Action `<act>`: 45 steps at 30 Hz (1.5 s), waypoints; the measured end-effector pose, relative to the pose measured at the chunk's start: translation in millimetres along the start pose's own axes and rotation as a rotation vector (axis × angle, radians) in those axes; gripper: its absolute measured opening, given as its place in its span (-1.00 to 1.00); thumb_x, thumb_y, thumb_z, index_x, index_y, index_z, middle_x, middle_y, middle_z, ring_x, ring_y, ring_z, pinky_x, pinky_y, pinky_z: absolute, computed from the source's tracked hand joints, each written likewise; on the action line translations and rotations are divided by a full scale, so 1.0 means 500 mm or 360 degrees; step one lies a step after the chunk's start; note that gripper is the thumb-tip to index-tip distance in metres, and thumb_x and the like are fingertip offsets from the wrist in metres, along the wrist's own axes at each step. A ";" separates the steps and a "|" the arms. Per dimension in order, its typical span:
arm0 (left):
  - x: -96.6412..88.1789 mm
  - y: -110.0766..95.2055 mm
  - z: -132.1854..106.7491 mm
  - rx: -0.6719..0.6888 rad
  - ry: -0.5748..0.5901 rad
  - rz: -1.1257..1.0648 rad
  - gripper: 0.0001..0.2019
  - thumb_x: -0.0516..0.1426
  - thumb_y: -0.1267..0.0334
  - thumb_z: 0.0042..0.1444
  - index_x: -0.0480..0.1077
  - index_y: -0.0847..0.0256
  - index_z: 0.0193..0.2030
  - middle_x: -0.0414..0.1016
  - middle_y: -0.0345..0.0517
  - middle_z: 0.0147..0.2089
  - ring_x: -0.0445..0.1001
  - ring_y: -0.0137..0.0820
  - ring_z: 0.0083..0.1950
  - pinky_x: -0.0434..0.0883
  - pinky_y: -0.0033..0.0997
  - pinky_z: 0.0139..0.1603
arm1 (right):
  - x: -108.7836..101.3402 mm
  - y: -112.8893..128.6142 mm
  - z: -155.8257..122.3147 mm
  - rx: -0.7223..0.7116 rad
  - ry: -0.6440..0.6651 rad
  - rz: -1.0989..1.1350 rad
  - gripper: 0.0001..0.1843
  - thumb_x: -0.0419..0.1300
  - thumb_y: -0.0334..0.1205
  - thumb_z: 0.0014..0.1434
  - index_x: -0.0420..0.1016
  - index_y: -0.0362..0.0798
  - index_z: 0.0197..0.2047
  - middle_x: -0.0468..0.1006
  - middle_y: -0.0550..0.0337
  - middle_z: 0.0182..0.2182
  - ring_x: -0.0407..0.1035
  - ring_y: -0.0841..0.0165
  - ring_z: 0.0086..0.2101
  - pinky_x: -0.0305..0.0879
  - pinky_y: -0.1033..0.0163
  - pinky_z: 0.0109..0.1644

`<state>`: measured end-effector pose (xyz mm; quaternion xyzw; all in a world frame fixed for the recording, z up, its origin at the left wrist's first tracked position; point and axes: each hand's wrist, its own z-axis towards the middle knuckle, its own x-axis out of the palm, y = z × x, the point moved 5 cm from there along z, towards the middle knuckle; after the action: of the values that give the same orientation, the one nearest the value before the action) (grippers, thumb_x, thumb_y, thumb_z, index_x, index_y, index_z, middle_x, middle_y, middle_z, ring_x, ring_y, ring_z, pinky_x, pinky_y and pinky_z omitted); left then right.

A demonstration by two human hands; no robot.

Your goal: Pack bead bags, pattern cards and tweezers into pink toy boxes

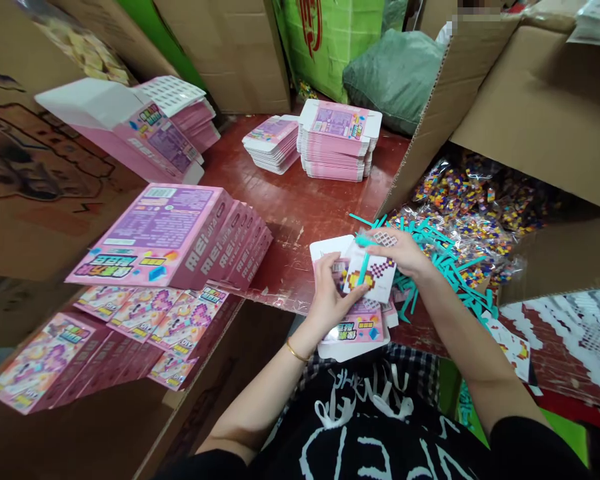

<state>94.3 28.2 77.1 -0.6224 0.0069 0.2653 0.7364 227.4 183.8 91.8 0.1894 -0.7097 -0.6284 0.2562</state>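
Note:
My left hand [330, 293] is closed around a small white card [386, 283] printed with a pixel pattern, its thumb pressing the front. A teal plastic stick [364, 268] lies across the card. At the card's upper edge, the fingers of my right hand [403, 250] pinch the stick's top end. A white gridded piece [385, 238] shows by these fingers; whether they hold it too is unclear. Beneath my hands is a pink flattened carton [353, 330] with white flaps. Many loose teal sticks [440, 260] are scattered to the right of my right hand.
An open cardboard box [525, 100] at right holds clear bags of coloured beads [470, 193]. Filled pink boxes [150, 227] are stacked at left. Flat carton stacks [337, 143] stand at the back of the red table [300, 207]. White perforated sheets [565, 333] lie far right.

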 end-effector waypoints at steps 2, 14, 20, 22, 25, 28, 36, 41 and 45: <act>-0.016 0.020 -0.020 0.0010 -0.0101 0.0293 -0.04 0.39 -0.02 -0.04 0.00 0.17 0.39 0.01 0.29 0.40 0.02 0.06 0.46 0.03 0.16 0.43 | -0.013 -0.007 0.072 -0.0006 -0.0120 0.0159 -0.33 0.65 -0.01 -0.34 0.57 -0.04 -0.17 0.59 0.21 -0.31 0.50 0.22 -0.30 0.49 0.14 -0.14; -0.004 0.093 -0.052 -0.0241 0.0032 0.0315 0.12 0.37 -0.07 -0.04 -0.21 0.20 0.48 -0.07 0.38 0.48 -0.03 0.12 0.49 0.04 0.23 0.42 | 0.008 -0.129 0.177 -0.0072 0.0219 -0.0232 -0.33 0.61 0.09 -0.30 0.59 -0.09 -0.17 0.59 0.14 -0.22 0.48 0.19 -0.21 0.42 0.13 -0.05; -0.038 0.049 -0.051 -0.0410 -0.0215 0.0065 0.01 0.42 -0.04 -0.14 0.05 0.19 0.38 0.31 0.24 0.29 0.32 0.03 0.32 0.28 0.14 0.31 | 0.089 -0.004 0.063 -0.0391 0.0578 -0.0505 -0.40 0.47 0.25 0.01 0.58 -0.10 -0.13 0.58 0.08 -0.16 0.49 0.14 -0.14 0.46 0.12 -0.02; -0.054 0.002 -0.059 -0.0432 -0.0129 -0.0223 -0.24 0.42 -0.02 -0.12 0.29 0.20 0.19 0.53 0.06 -0.01 0.56 -0.13 -0.02 0.52 -0.06 0.03 | 0.104 0.092 -0.006 -0.0627 0.0541 -0.0577 -0.48 0.42 0.18 0.16 0.53 -0.06 -0.02 0.56 0.10 -0.12 0.49 0.18 -0.14 0.49 0.15 -0.05; -0.084 -0.077 -0.064 -0.0248 -0.0077 -0.0471 -0.47 0.44 -0.02 -0.14 0.43 0.21 -0.11 0.52 -0.17 -0.37 0.53 -0.32 -0.39 0.55 -0.30 -0.33 | 0.132 0.234 -0.127 -0.1052 0.0559 -0.0859 -0.61 0.25 -0.01 0.41 0.38 0.09 0.22 0.50 0.12 0.01 0.44 0.19 0.00 0.44 0.11 0.09; -0.099 -0.104 -0.050 0.0110 -0.0245 -0.0442 -0.44 0.47 -0.05 -0.24 0.42 0.23 -0.19 0.48 -0.22 -0.41 0.48 -0.39 -0.44 0.50 -0.39 -0.40 | 0.153 0.295 -0.205 -0.1355 0.0522 -0.1393 -0.75 0.10 -0.09 0.51 0.42 0.13 0.19 0.41 0.13 0.16 0.33 0.15 0.13 0.24 -0.01 0.28; -0.048 0.022 -0.010 0.0733 -0.0737 -0.0281 -0.27 0.32 -0.20 -0.02 0.25 0.10 0.19 0.38 -0.07 -0.05 0.50 -0.33 -0.16 0.46 -0.35 -0.15 | 0.045 0.128 -0.209 -0.1552 -0.0296 -0.1437 -0.50 0.07 0.24 0.42 0.36 0.16 0.26 0.12 0.04 0.33 0.09 -0.12 0.26 0.12 -0.34 0.29; -0.070 -0.033 -0.003 0.1141 -0.0471 -0.0158 -0.42 0.32 0.02 0.10 0.25 0.07 0.20 0.40 -0.06 -0.04 0.49 -0.32 -0.07 0.49 -0.33 -0.13 | 0.061 0.059 -0.225 -0.1523 -0.0154 -0.1102 -0.69 0.25 -0.10 0.41 0.38 0.05 0.16 0.47 0.00 -0.05 0.47 0.14 -0.10 0.57 0.10 -0.15; -0.088 -0.071 0.009 0.1264 -0.0296 -0.0001 -0.63 0.35 0.21 0.09 0.34 0.05 -0.02 0.43 -0.07 0.02 0.53 -0.25 0.01 0.56 -0.17 -0.06 | 0.082 0.068 -0.235 -0.1785 -0.0272 -0.1234 -0.65 0.29 -0.26 0.38 0.37 0.10 0.17 0.45 0.00 0.07 0.48 0.09 -0.03 0.57 -0.01 -0.05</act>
<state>69.2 12.5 125.7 -0.2631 0.0420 0.2968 0.9170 267.2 71.1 140.0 0.2182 -0.1758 -0.9598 0.0150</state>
